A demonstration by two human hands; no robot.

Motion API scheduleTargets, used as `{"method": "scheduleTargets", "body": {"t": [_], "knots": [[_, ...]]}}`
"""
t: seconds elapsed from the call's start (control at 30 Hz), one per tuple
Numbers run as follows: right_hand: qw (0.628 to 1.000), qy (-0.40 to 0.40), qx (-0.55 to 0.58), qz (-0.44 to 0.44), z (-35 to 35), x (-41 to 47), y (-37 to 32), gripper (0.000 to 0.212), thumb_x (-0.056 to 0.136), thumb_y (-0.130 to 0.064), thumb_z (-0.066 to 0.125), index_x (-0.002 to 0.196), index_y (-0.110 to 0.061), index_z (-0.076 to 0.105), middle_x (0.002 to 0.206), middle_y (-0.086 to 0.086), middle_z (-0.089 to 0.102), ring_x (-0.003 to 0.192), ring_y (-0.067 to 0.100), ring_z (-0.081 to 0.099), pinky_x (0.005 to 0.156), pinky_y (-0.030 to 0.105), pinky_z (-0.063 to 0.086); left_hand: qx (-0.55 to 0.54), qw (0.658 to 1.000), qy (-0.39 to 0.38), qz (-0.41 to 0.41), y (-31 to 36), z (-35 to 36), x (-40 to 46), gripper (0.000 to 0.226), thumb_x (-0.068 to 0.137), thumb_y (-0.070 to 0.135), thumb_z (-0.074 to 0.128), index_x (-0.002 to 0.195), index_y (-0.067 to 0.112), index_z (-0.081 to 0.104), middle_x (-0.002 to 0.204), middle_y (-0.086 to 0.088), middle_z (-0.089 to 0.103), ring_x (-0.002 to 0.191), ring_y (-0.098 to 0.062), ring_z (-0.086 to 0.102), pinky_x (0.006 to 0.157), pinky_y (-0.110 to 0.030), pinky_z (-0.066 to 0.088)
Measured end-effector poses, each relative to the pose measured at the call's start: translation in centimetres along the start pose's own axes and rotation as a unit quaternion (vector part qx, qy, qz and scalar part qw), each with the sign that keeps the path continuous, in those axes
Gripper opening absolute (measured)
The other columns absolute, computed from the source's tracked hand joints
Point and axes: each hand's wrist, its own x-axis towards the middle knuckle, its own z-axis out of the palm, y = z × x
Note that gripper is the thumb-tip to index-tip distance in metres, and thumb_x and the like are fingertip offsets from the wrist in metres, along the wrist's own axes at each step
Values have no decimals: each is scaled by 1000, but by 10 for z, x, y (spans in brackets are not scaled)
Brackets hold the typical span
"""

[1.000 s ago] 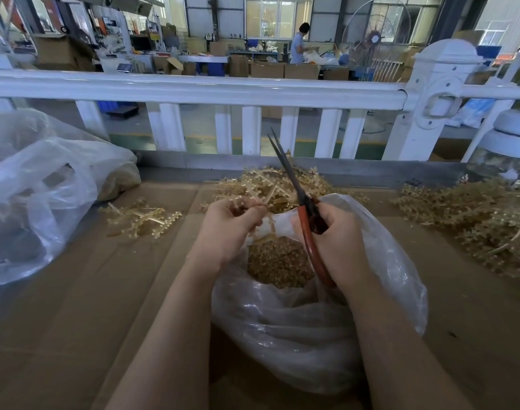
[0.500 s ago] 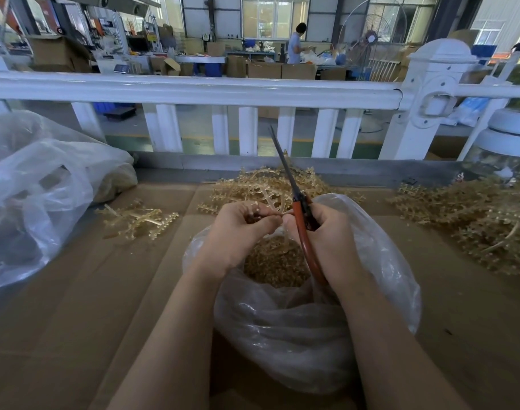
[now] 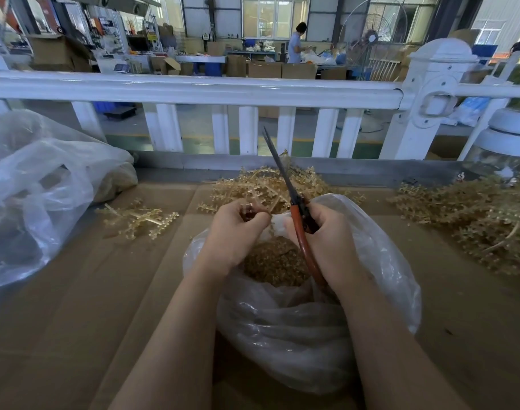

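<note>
My right hand point(image 3: 326, 241) grips red-handled scissors point(image 3: 294, 208), whose dark blades point up and away, closed together. My left hand point(image 3: 235, 232) pinches a small golden plastic sprig point(image 3: 248, 209) at its fingertips, just left of the scissors. Both hands hover over the mouth of a clear plastic bag point(image 3: 380, 279) that holds a heap of small golden cut pieces point(image 3: 275, 261). The bag sits on a brown cardboard-covered table point(image 3: 75, 321).
Piles of golden plastic branches lie behind the bag point(image 3: 253, 184), at the left point(image 3: 137, 217) and at the right point(image 3: 474, 220). A big clear bag point(image 3: 31, 196) fills the left side. A white railing point(image 3: 193, 90) bounds the table's far edge; a white-lidded jar point(image 3: 507, 143) stands far right.
My two hands have come closer together over the bag, and the scissors' blades have tilted a little. The bag and the piles lie where they were.
</note>
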Motion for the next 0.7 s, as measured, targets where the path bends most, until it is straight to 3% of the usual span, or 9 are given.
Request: {"method": "scheduleTargets", "body": {"t": [0.07,0.2,0.3,0.43,0.6,0.7], "knots": [[1000,14,-8,-20,0,-2,-2,50,76,-62,63,81,-13,69,73,0,68,70,16,64,68,45,56,-9,999,43,-21,-1,-1,3,13,87,13,67,75,13,70,60,1,63,58,-14,57,62,-31,48],[996,41,-37,-74,0,-4,-1,39,79,-62,65,78,-24,65,68,-6,64,69,12,63,65,40,55,-50,996,65,-33,-1,-1,3,10,86,8,71,77,12,70,62,4,68,59,-7,63,61,-25,53],[985,61,-125,-98,-1,-3,4,43,82,-68,61,80,-26,66,66,-15,63,67,2,61,59,20,50,-69,996,52,-8,1,-3,1,9,83,2,73,83,8,66,69,-2,69,59,-9,63,57,-19,51],[972,21,-223,-67,-2,-1,7,42,81,-76,57,90,-35,60,71,-28,56,66,-10,53,59,7,36,-114,993,19,6,3,-6,0,9,85,3,72,87,9,65,76,-2,70,61,-10,62,58,-19,51],[968,-2,-243,-63,-1,0,8,57,76,-83,53,104,-34,62,73,-32,47,66,-15,43,60,5,30,-181,983,3,20,1,-10,0,4,88,8,68,85,11,68,77,0,72,58,-8,60,57,-19,50],[969,-16,-237,-63,-2,-2,5,49,76,-81,56,99,-37,56,76,-29,51,68,-11,47,62,6,34,-205,978,9,23,0,-12,1,8,91,3,65,86,8,68,76,-3,73,59,-9,60,59,-20,50]]}}
